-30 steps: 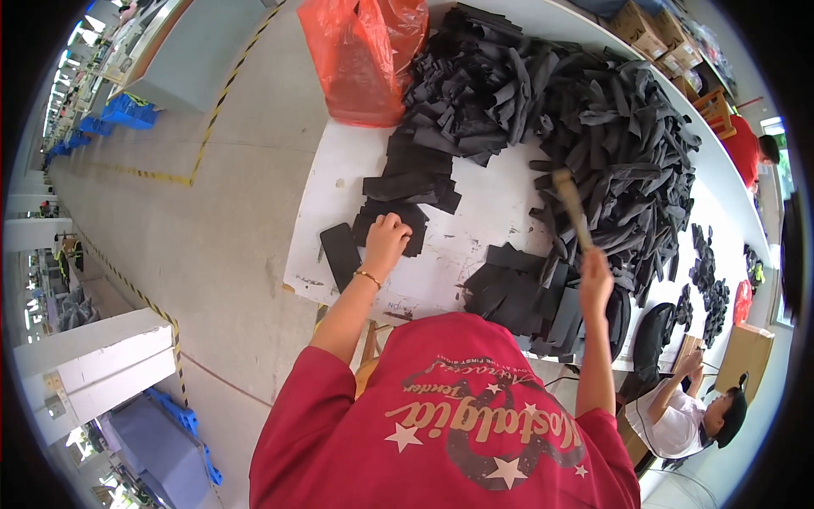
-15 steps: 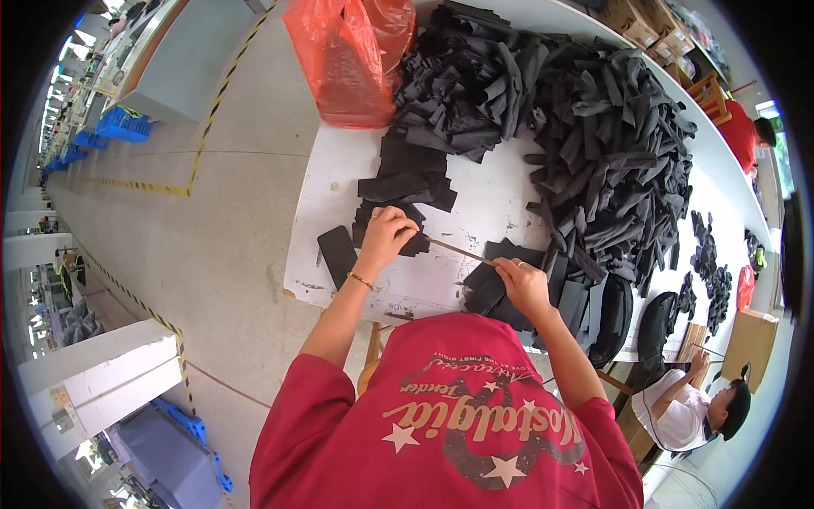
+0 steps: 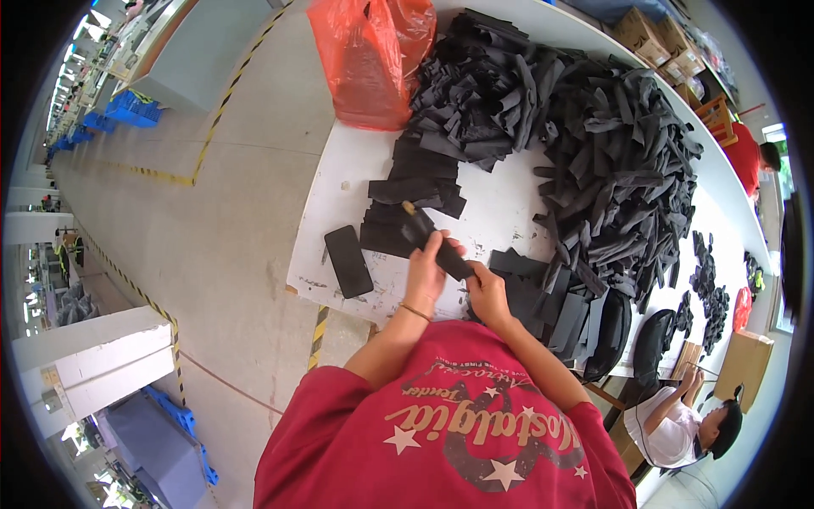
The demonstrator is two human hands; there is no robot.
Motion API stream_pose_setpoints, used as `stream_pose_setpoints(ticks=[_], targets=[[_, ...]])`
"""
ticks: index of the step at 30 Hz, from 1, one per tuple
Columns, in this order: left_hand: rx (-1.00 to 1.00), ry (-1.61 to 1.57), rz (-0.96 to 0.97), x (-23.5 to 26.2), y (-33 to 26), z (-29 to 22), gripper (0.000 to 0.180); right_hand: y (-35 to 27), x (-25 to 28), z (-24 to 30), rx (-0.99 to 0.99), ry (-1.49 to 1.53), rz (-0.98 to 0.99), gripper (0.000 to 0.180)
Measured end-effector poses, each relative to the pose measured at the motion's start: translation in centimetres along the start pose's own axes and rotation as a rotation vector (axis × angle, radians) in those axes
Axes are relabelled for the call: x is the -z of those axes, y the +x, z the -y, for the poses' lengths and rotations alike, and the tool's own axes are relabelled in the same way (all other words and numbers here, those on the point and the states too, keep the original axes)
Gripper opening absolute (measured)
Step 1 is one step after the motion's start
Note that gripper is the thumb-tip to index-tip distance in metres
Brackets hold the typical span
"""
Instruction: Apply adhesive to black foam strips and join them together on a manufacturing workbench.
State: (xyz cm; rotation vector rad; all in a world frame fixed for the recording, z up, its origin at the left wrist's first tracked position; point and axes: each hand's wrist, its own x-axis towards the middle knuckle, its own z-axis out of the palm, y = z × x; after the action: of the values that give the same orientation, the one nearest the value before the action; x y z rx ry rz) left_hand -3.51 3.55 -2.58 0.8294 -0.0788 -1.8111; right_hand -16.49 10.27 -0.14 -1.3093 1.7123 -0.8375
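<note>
an orange plastic bag (image 3: 373,59) sits at the far edge of the white table (image 3: 509,212), bulging, its contents hidden. cardboard boxes (image 3: 657,34) stand at the far right end, and what is in them cannot be made out. the table runs long and curved, heaped with black strips (image 3: 610,161) in a big tangled pile, with flatter black sheets (image 3: 411,182) stacked nearer the front. one black rounded rectangle (image 3: 348,260) lies alone near the table's front edge. beside the table is a grey concrete floor (image 3: 212,246) with yellow-and-black tape lines, and blue crates (image 3: 131,109) stand off to the left. another person in white (image 3: 678,424) sits low at the right. now the hands: the left hand (image 3: 428,270) is wrapped around a dark strip (image 3: 431,239), fingers curled over it, and the right hand (image 3: 487,293) grips its lower end just beside. the strip is black and narrow, tilted up to the left, held just above the table's front part.
</note>
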Motion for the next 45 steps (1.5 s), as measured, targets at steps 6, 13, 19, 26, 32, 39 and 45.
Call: stream_pose_setpoints(ticks=[6,13,19,26,32,39,45], targets=[[0.006,-0.036,-0.185,-2.9,0.3,0.8,0.022,-0.6,-0.6,-0.1,0.059,-0.142,-0.104,0.011],[-0.134,0.085,-0.341,-2.1,3.3,-0.4,0.018,-3.8,1.4,-0.6,0.005,-0.184,0.007,0.015],[-0.243,0.022,-0.31,1.8,6.1,-4.4,0.02,-8.6,8.2,1.7,-0.047,-0.129,0.268,0.02],[-0.06,0.004,-0.304,-3.5,4.1,-0.8,0.029,-5.3,6.9,4.0,-0.098,0.009,-0.135,0.034],[0.038,0.269,-0.238,-5.9,1.6,0.3,0.027,-0.5,4.1,3.7,-0.082,0.387,-0.233,0.01],[0.415,0.851,0.634,-4.7,-2.3,2.9,0.034,1.0,6.9,0.4,0.067,0.249,-0.47,0.017],[0.396,1.079,0.69,-6.5,-5.9,1.9,0.032,2.4,12.6,-2.2,-0.155,0.39,-0.959,0.022]])
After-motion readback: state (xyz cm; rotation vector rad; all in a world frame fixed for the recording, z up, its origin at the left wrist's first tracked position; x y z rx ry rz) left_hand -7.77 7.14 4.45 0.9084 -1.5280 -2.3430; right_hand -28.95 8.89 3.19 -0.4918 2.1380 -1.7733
